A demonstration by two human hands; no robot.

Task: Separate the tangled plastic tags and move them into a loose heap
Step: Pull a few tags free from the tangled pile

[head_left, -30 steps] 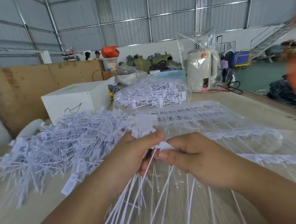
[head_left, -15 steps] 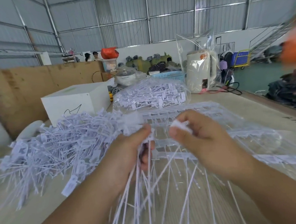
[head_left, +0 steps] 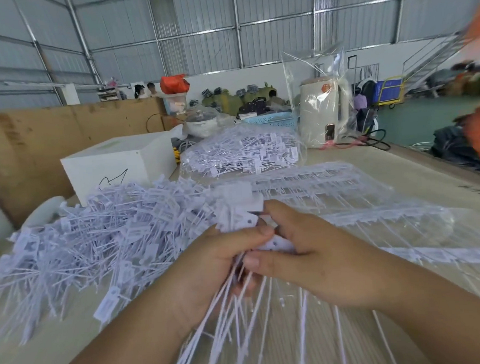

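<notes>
The left hand (head_left: pixel 210 268) is clamped on a bunch of tags (head_left: pixel 236 215), thumb across the top, the flat heads sticking up past the thumb and the long thin tails fanning down toward the camera. The right hand (head_left: pixel 316 258) has come back in against it: half a second ago it stood apart, up and to the right, with one tag pinched free; now its thumb and forefinger pinch a tag head (head_left: pixel 277 244) right at the left thumb, touching the bunch. The tag it held then is no longer in its fingers; where it went cannot be told. That reads as one pull finished and the next begun, so the work is going tag by tag, and the bunch in the left hand is far from used up.

Just left of the grip, and touching the bunch heads, lies the loose heap (head_left: pixel 96 241), already broad and tall. Right of the grip and beyond it, joined rows of tags (head_left: pixel 332 187) lie flat under clear film, still in order. Further out behind them sits a bagged lot (head_left: pixel 242 153), with a white box (head_left: pixel 114 167) to its left and a wrapped kettle (head_left: pixel 321 112) to its right.

The tails cross one another below the hands, so a snag on the next pull seems likely.
</notes>
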